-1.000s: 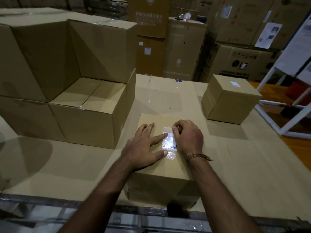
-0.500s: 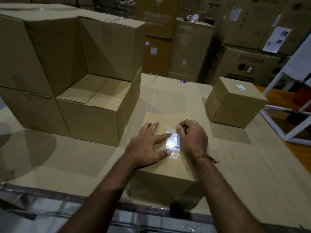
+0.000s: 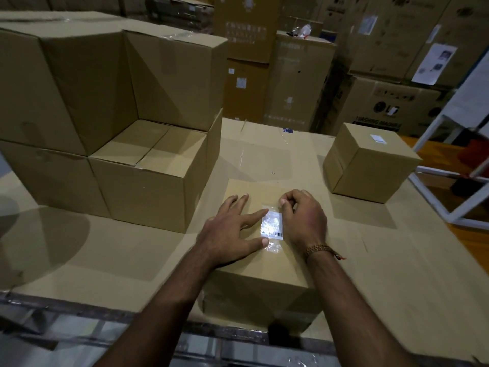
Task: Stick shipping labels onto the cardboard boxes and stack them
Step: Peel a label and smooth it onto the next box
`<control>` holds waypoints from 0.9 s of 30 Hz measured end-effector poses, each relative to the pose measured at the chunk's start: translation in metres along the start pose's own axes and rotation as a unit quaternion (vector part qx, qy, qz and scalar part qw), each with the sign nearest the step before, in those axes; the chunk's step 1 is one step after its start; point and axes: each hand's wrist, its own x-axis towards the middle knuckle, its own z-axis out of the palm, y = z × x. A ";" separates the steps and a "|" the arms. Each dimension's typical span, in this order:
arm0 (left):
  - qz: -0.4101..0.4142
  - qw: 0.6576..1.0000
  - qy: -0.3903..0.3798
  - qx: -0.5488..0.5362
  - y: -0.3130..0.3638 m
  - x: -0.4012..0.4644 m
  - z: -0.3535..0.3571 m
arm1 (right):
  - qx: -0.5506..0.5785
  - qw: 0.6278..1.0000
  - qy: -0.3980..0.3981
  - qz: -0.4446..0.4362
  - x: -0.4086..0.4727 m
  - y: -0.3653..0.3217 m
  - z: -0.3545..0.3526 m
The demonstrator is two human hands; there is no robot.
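A small cardboard box (image 3: pixel 264 271) stands in front of me on the cardboard-covered table (image 3: pixel 105 250). On its top lies a white shipping label (image 3: pixel 272 225) under clear tape. My left hand (image 3: pixel 232 231) rests flat on the box top, fingers spread, with index and thumb touching the label's left edge. My right hand (image 3: pixel 304 218) sits curled at the label's right edge, fingertips pressing near its top corner. A second small box (image 3: pixel 370 168) with a white label on top stands at the right.
A stack of larger plain boxes (image 3: pixel 105 115) fills the left of the table. Tall warehouse cartons (image 3: pixel 299 83) line the back. A white metal frame (image 3: pixel 449 181) stands at the right over an orange floor. The table's metal front edge (image 3: pixel 105 327) runs below.
Both hands stay on the box top at the label. The view has drifted slightly, and the right fingers have shifted a little along the label's top corner.
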 end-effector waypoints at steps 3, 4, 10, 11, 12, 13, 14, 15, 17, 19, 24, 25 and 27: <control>0.000 1.000 0.007 -0.001 0.000 -0.001 -0.001 | 0.002 1.000 0.002 0.000 -0.001 -0.001 -0.001; -0.004 1.000 0.012 -0.007 0.001 -0.001 -0.001 | 0.005 1.000 0.003 -0.003 -0.001 -0.002 -0.002; -0.035 0.999 0.017 -0.027 0.008 -0.005 -0.005 | 0.029 1.000 0.005 -0.005 -0.002 -0.002 -0.003; -0.036 0.999 0.015 -0.026 0.008 -0.005 -0.006 | 0.035 0.999 0.006 -0.006 -0.002 -0.002 -0.003; -0.038 0.999 0.011 -0.026 0.008 -0.005 -0.006 | 0.046 0.999 0.008 -0.009 -0.002 -0.001 -0.003; -0.040 0.999 0.007 -0.025 0.009 -0.006 -0.007 | 0.060 0.998 0.011 -0.010 -0.001 -0.001 -0.002; -0.041 0.999 0.004 -0.023 0.009 -0.006 -0.007 | 0.072 0.997 0.014 -0.009 0.000 0.000 -0.002; -0.041 0.999 0.004 -0.020 0.011 -0.006 -0.008 | 0.084 0.996 0.017 -0.007 0.001 0.001 -0.003; -0.042 0.999 0.004 -0.019 0.012 -0.006 -0.009 | 0.107 0.994 0.021 -0.003 0.002 0.002 -0.004; -0.045 0.999 0.000 -0.019 0.012 -0.006 -0.009 | 0.124 0.992 0.021 -0.006 0.001 0.002 -0.005; -0.047 0.999 0.000 -0.014 0.012 -0.006 -0.009 | 0.142 0.990 0.007 -0.003 0.002 0.003 -0.005; -0.047 0.999 0.000 -0.013 0.013 -0.006 -0.009 | 0.154 0.988 -0.002 0.003 0.001 0.003 -0.006; -0.047 0.999 0.000 -0.011 0.013 -0.006 -0.009 | 0.185 0.982 -0.031 0.013 -0.001 -0.001 -0.010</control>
